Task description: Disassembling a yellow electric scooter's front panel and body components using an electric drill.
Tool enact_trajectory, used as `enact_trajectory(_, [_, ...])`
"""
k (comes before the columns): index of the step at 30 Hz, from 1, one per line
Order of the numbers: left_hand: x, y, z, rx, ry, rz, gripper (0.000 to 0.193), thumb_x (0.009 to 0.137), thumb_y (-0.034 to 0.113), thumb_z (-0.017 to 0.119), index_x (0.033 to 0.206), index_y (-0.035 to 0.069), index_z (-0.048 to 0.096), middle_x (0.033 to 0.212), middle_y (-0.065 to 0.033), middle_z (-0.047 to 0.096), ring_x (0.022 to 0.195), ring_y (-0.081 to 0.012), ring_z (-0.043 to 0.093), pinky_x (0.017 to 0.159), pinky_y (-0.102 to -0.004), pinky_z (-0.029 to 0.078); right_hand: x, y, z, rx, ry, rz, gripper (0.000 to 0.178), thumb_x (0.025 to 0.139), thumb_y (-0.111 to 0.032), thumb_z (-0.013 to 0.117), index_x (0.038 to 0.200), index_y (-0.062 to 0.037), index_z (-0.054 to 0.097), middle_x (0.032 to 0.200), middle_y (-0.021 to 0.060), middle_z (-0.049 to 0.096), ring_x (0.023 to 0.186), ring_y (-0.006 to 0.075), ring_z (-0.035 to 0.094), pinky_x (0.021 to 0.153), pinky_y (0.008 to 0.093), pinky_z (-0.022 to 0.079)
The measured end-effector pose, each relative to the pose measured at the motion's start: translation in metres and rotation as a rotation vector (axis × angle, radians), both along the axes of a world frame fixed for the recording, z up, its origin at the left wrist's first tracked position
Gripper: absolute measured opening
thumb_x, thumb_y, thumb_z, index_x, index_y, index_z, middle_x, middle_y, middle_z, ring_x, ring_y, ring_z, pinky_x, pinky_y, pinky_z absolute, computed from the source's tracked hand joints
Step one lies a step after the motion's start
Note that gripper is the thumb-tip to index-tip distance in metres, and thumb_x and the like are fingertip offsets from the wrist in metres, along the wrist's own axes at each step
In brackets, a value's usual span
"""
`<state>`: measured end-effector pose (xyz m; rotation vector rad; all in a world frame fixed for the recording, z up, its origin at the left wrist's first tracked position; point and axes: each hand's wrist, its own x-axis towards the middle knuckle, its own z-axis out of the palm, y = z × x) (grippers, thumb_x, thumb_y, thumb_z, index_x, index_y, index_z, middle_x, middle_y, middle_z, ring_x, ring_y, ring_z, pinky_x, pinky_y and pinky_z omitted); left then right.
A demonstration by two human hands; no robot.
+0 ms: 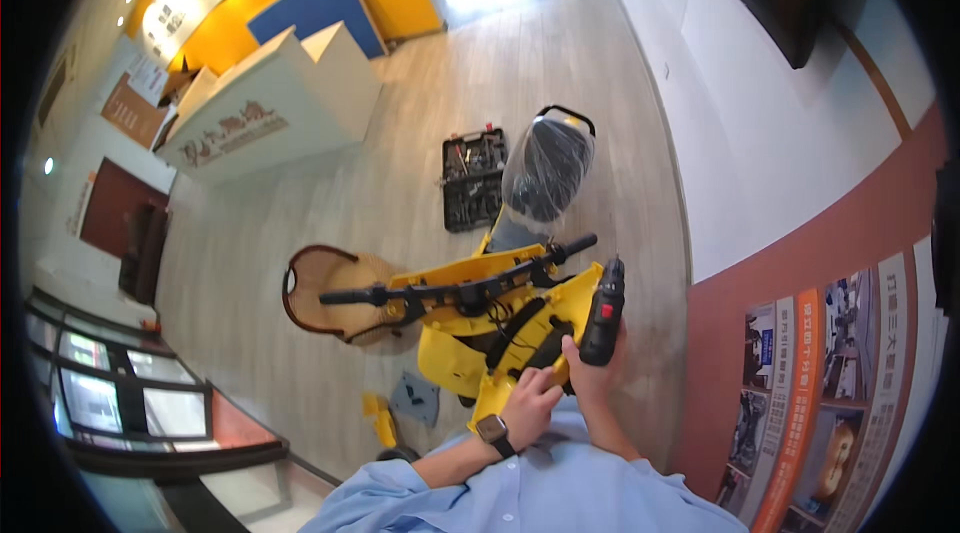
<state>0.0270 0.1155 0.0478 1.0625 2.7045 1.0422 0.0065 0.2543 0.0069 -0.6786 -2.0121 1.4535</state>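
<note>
A yellow electric scooter stands partly taken apart before me, its black handlebar (465, 291) running crosswise and dark cables showing in its open front. My left hand (532, 405), with a watch on the wrist, has its fingers bent over the lower edge of a yellow body panel (492, 397). Wrapped around a black cordless drill (603, 318) with a red patch, my right hand (593, 373) is at the scooter's right side. The drill's bit points away from me, beside another yellow panel (582, 295). What my left fingertips press on is partly hidden.
Beyond the handlebar are a plastic-wrapped scooter seat (549, 171) and an open black tool case (474, 178). A rattan chair (345, 293) stands left. On the floor lie a grey plate (414, 399) and a yellow part (379, 420). A poster wall (720, 333) borders the right.
</note>
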Motion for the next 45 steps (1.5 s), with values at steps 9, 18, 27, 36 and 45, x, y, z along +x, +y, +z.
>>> enact_trajectory(9, [-0.005,0.02,0.004,0.138,-0.115,0.045,0.011,0.077,0.0,0.065,0.086,0.002,0.058,0.12,-0.0177,0.059,0.104,-0.033,0.057,0.084,-0.0383,0.051,-0.009,0.036,-0.016,-0.092,-0.072,0.098,0.078,0.066,-0.003,0.077,0.136,-0.0047,0.043,0.108,0.0102,0.06,0.093,0.0239,0.063,0.085,0.0352,0.051])
enact_trajectory(18, [-0.02,-0.09,-0.092,0.828,-0.606,0.97,0.018,0.091,0.023,0.064,0.097,0.007,0.059,0.108,-0.0068,0.066,0.095,-0.0147,0.062,0.079,-0.0306,0.05,-0.024,0.047,0.0,-0.141,-0.191,0.104,0.041,0.079,-0.01,0.075,0.115,-0.0047,0.055,0.091,0.0027,0.057,0.08,0.0129,0.056,0.075,0.0289,0.049])
enact_trajectory(27, [-0.027,-0.077,-0.127,1.853,-1.878,-0.084,0.053,0.091,0.026,0.062,0.138,0.006,0.047,0.135,-0.013,0.057,0.123,-0.0294,0.054,0.109,-0.0422,0.04,-0.045,0.018,0.023,-0.359,-0.112,0.136,0.043,0.083,0.0,0.067,0.124,-0.0002,0.053,0.107,0.0068,0.06,0.093,0.0177,0.061,0.084,0.0332,0.052])
enact_trajectory(36, [-0.049,-0.072,-0.087,1.426,-1.655,0.245,0.064,0.077,-0.004,0.053,0.139,0.005,0.042,0.124,-0.0099,0.059,0.115,-0.019,0.057,0.095,-0.0311,0.049,-0.05,0.057,0.014,-0.423,-0.214,0.203,0.038,0.09,-0.014,0.065,0.123,-0.0026,0.053,0.088,0.003,0.057,0.07,0.0108,0.054,0.062,0.0246,0.046])
enact_trajectory(45, [-0.046,-0.076,-0.077,1.486,-1.577,0.366,0.077,0.075,0.005,0.056,0.149,0.008,0.033,0.141,-0.0095,0.049,0.126,-0.0214,0.051,0.108,-0.0329,0.04,-0.073,0.123,0.147,0.086,-0.856,0.858,0.033,0.083,-0.009,0.071,0.114,0.0005,0.063,0.074,0.0031,0.061,0.062,0.009,0.053,0.062,0.0257,0.046])
